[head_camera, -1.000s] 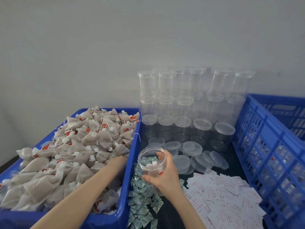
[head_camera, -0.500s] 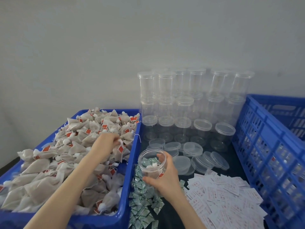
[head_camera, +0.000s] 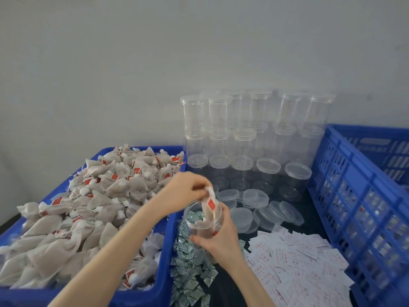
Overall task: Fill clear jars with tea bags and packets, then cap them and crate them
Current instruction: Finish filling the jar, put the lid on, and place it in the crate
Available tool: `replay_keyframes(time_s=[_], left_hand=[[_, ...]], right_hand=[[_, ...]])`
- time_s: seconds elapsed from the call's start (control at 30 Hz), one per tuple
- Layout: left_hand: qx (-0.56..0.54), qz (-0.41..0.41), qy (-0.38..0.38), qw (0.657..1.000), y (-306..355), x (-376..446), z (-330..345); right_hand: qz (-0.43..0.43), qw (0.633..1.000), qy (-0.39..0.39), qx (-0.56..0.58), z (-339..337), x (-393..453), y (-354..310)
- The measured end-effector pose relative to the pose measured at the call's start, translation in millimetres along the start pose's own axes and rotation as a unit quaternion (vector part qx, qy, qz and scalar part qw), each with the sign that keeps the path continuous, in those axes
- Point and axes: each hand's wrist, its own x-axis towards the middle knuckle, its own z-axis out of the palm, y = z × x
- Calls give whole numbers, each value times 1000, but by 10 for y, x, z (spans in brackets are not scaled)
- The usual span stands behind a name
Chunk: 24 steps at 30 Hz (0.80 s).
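Observation:
My right hand grips an open clear jar above the pile of small green packets. My left hand is over the jar's mouth and pinches tea bags with red tags, which hang down into the jar. More tea bags lie in the jar's bottom. A blue tray on the left is heaped with beige tea bags. Loose clear lids lie just behind the jar.
Capped empty jars are stacked in rows against the wall. A tall blue crate stands on the right. White and pink packets are spread on the dark table in front of it.
My left hand lifted out of the tea bag tray with bags in its fingers and moved right to the jar's mouth. The right hand kept the jar in place.

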Motion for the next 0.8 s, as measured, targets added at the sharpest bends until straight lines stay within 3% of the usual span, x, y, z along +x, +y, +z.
replay_keyframes(time_s=[0.13,0.27,0.4,0.53,0.7,0.8], left_hand=[[131,11,-117,984,68,70,408],[137,37,-230,963,130,104,270],[96,24,-163,982,161,180,204],[171,47,-255,951,244,201,454],[182,43,-297,937,258,306,569],[135,52,-254,956,276,336,525]], right_hand=[[-16,1000,6,11,-75,-15,-17],[3,1000,-5,14,-139,-41,47],[5,1000,5,-7,-194,-40,41],[-11,1000,15,-12,-241,-31,34],[-12,1000,27,-5,-302,-46,91],[-7,999,38,-13,-349,-61,109]])
